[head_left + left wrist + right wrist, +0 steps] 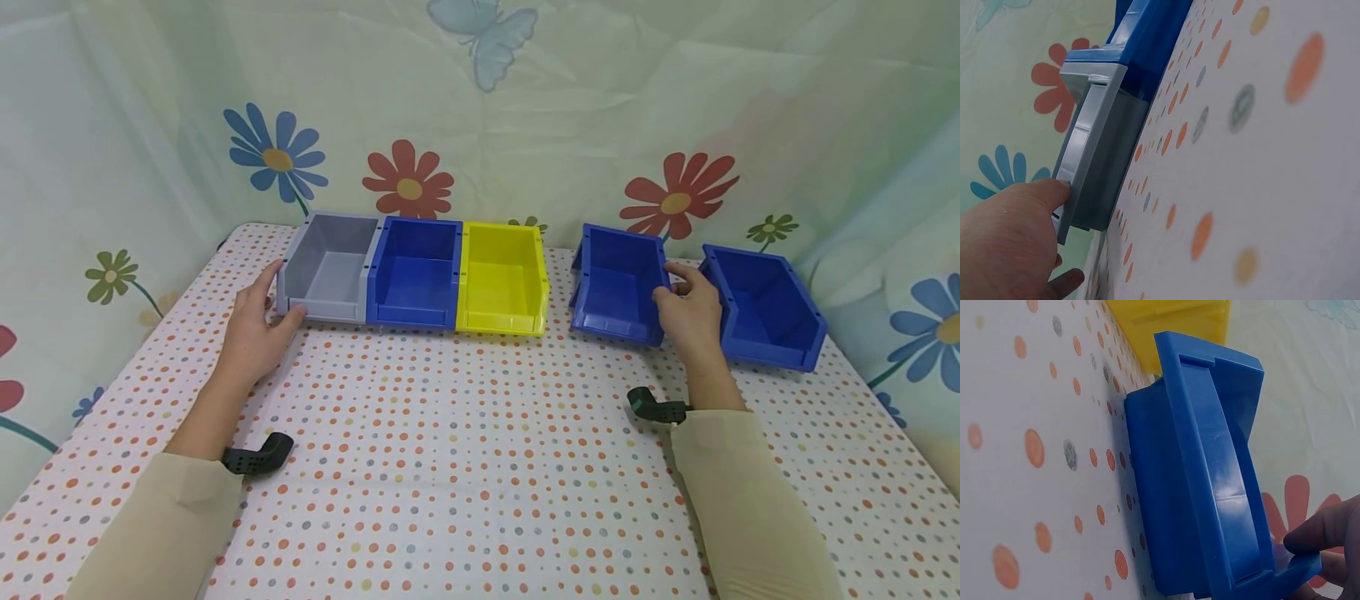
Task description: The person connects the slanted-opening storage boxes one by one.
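Observation:
A grey storage bin [327, 267] stands at the left end of a row. My left hand [258, 329] grips its left front corner, the thumb on the front lip and the fingers along the outer side. Touching it on the right is a blue storage bin [417, 279], followed by a yellow storage bin [502, 279]. Farther right, my right hand [688, 312] pinches the right wall of another blue storage bin [1175, 481], thumb inside the rim. That bin looks slightly tilted and stands apart from the yellow one.
One more blue storage bin [768, 308] sits angled at the far right, close beside my right hand. Behind the bins hangs a flowered cloth [525, 125]. A dotted cloth covers the table [450, 467].

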The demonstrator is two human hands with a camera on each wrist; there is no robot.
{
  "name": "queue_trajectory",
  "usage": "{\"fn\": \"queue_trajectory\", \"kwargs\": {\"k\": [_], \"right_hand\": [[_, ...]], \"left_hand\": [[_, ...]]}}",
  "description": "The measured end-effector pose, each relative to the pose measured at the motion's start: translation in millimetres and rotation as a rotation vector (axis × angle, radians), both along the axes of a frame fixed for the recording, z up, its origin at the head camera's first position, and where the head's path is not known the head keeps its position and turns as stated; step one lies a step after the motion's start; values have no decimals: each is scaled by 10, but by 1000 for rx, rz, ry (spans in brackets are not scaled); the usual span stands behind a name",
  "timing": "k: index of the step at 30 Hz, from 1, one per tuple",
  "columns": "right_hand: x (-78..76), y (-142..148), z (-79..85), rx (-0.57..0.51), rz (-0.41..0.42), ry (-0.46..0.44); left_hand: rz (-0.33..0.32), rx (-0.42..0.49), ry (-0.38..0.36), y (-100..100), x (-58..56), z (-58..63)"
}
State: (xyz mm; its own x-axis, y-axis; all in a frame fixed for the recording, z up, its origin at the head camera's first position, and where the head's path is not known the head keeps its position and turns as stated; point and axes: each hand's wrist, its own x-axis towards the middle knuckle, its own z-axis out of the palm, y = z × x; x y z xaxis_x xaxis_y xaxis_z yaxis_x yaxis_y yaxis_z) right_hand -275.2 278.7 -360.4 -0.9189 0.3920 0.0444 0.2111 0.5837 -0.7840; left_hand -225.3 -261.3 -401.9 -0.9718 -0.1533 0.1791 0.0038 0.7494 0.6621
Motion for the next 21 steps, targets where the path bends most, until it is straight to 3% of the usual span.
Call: {"fn": "queue_trajectory", "kwargs": {"k": [21], "right_hand": [[39,-34,78,-28,22,34]], "left_hand": [[-8,3,23,-11,-1,-17]]}}
